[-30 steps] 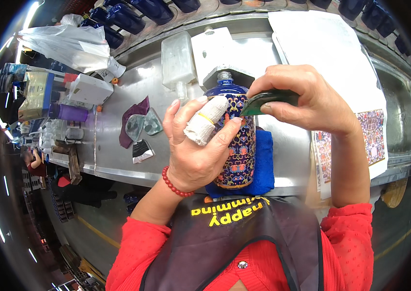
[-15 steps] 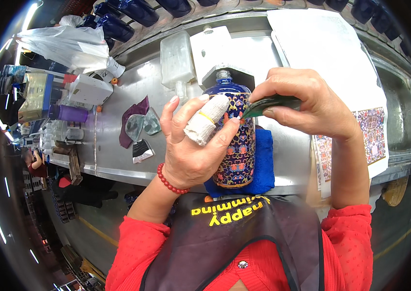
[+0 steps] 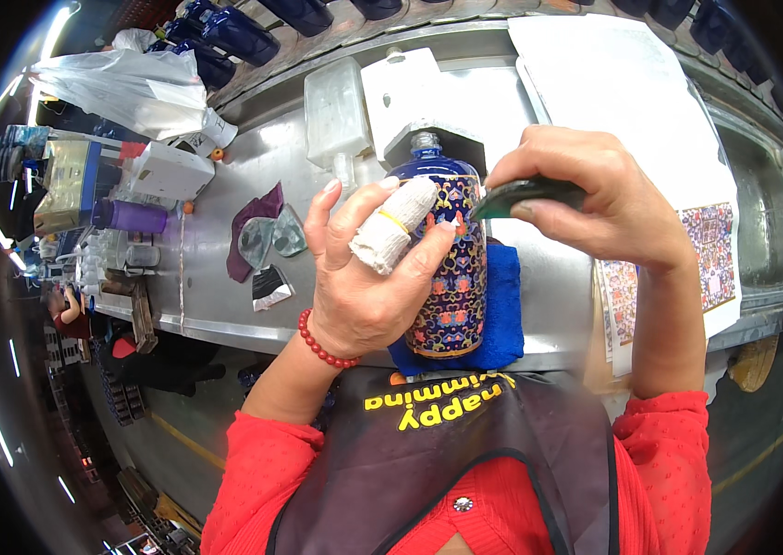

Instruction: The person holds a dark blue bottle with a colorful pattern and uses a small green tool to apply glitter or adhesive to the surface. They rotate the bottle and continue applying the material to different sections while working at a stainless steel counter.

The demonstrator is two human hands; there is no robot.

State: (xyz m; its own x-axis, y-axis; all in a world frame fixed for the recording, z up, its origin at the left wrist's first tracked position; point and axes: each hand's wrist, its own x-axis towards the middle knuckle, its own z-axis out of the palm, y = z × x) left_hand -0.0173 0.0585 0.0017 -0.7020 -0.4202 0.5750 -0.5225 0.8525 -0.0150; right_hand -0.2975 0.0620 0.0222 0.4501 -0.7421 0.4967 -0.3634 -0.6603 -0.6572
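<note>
A dark blue bottle with a colourful floral pattern and a bare glass neck lies with its neck pointing away from me, on a folded blue towel. My left hand holds it from the left, thumb on the pattern; one finger is wrapped in white cloth with a yellow band. The other fingers are spread to the left. In my right hand, a dark green scraper-like piece is pinched between thumb and fingers. Its tip is at the bottle's upper right side.
Patterned printed sheets and large white paper lie on the right. Farther off stands a clear plastic container. Scraps of purple cloth and greenish film lie on the metal table at left. Several blue bottles line the far side.
My right hand has shifted slightly to the right, and the green scraper's tip has drawn back from beside my left thumb to the bottle's edge. The left hand has barely moved.
</note>
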